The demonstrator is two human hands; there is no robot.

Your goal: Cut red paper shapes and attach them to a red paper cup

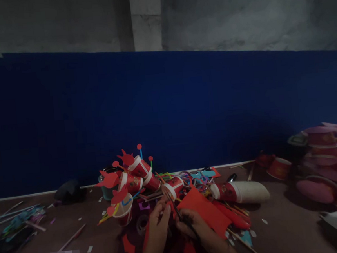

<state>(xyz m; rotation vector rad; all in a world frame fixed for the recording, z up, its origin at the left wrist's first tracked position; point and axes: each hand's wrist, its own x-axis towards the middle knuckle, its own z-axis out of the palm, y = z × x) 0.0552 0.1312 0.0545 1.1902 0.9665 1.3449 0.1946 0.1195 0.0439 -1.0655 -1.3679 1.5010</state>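
Note:
My left hand (158,227) pinches the near edge of a red paper sheet (207,211), fingers closed on it. My right hand (197,230) is wrapped round dark scissors (179,214) whose blades point up into the paper's left edge. Both hands hover low over the brown table (283,226) at the bottom centre. Just beyond them lies a heap of red paper cups (137,176) fitted with red paper fins and coloured straws.
A stack of red and white cups (239,192) lies on its side to the right. Pink and red cups and lids (325,160) pile at the far right. Loose straws (14,220) and paper scraps litter the left. A blue board (167,111) backs the table.

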